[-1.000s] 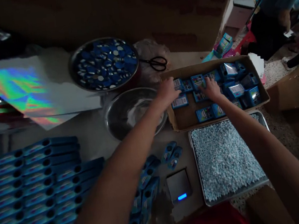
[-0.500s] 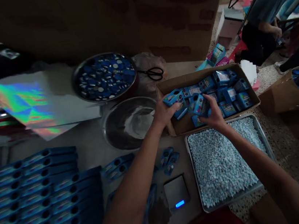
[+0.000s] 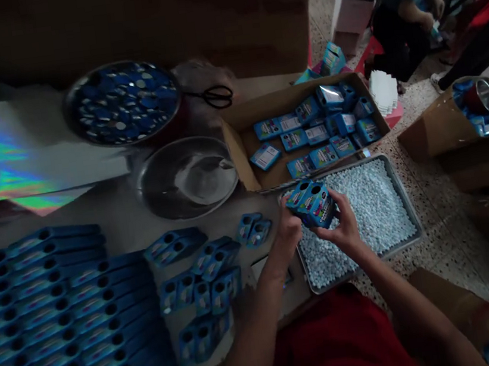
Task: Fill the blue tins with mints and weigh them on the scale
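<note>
Two small blue printed boxes, each with a round hole in its top, are held side by side between my hands. My left hand grips their left side, and my right hand closes round the right side. They hang above a metal tray heaped with pale blue and white pellets. Just beyond is an open cardboard carton with several more blue boxes in it. A scale lies partly hidden behind my left forearm.
Rows of blue boxes fill the left, with loose ones beside them. Behind stand a metal bowl, a bowl of blue and silver discs and black-handled scissors. Another person sits at the upper right.
Both hands have come out of the carton and back toward my body, bringing the two blue boxes together over the pellet tray. The camera view has also shifted.
</note>
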`<state>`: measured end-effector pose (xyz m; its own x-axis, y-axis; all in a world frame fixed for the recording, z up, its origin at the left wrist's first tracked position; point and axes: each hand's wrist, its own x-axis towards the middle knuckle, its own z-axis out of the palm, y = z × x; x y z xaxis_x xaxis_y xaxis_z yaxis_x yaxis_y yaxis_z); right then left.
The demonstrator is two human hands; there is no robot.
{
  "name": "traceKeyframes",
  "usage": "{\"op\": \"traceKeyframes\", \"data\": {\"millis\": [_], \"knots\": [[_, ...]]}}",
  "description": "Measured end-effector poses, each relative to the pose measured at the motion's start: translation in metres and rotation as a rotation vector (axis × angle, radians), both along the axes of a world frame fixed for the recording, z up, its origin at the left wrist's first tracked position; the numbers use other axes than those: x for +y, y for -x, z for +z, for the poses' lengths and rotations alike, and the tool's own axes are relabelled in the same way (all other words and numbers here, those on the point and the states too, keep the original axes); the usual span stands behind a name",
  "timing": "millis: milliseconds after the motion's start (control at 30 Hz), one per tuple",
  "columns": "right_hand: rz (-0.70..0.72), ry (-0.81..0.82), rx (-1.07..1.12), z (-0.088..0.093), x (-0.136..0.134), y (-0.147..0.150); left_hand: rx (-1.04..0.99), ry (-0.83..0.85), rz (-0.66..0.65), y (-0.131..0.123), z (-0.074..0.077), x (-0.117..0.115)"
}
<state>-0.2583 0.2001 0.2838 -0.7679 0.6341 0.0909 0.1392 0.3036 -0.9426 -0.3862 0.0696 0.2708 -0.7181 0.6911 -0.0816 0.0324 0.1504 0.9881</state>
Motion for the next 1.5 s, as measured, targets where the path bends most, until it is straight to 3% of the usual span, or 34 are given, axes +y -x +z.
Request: {"op": "traceKeyframes", "data": {"millis": [200,300,367,500,567,667,767,867,967,1033,1100,1167,1233,1333,1500], "knots": [[-0.007,0.007,-0.134,-0.05,-0.058,-0.037,-0.274,0.129,0.413,-0.071,-0.022,-0.01],[0.025,-0.041,-0.211,-0.068,-0.069,-0.067,-0.389,0.15,0.46,-0.075,-0.029,-0.025],[-0.088,-0.141,-0.245,-0.076,-0.052,-0.101,-0.474,0.146,0.447,-0.06,-0.038,-0.038],[-0.67,-0.272,-0.384,-0.101,0.017,-0.174,-0.617,0.184,0.277,-0.024,-0.057,-0.055],[-0.772,-0.249,-0.457,-0.12,0.042,-0.189,-0.658,0.221,0.157,-0.016,-0.061,-0.05],[-0.833,-0.221,-0.461,-0.144,0.05,-0.173,-0.679,0.244,0.035,-0.02,-0.064,-0.026],[-0.877,-0.143,-0.329,-0.152,0.036,-0.133,-0.663,0.244,-0.067,-0.033,-0.069,0.002],[-0.926,0.116,-0.171,-0.146,0.029,-0.101,-0.546,0.263,-0.201,-0.042,-0.074,0.018],[-0.944,0.665,0.058,-0.136,0.039,-0.085,-0.31,0.261,-0.31,-0.041,-0.069,0.02],[-0.855,1.003,0.191,-0.125,0.048,-0.078,-0.081,0.243,-0.332,-0.036,-0.061,0.016],[-0.739,1.182,0.268,-0.108,0.052,-0.072,0.156,0.258,-0.309,-0.032,-0.052,0.011],[-0.638,1.239,0.34,-0.084,0.048,-0.064,0.325,0.315,-0.244,-0.031,-0.046,0.008],[-0.537,1.189,0.425,-0.056,0.04,-0.055,0.389,0.367,-0.208,-0.035,-0.042,0.007],[-0.453,1.058,0.535,-0.022,0.027,-0.043,0.37,0.376,-0.276,-0.044,-0.039,0.012],[-0.538,0.988,0.525,0.0,0.027,-0.033,0.306,0.385,-0.332,-0.051,-0.038,0.023]]}}
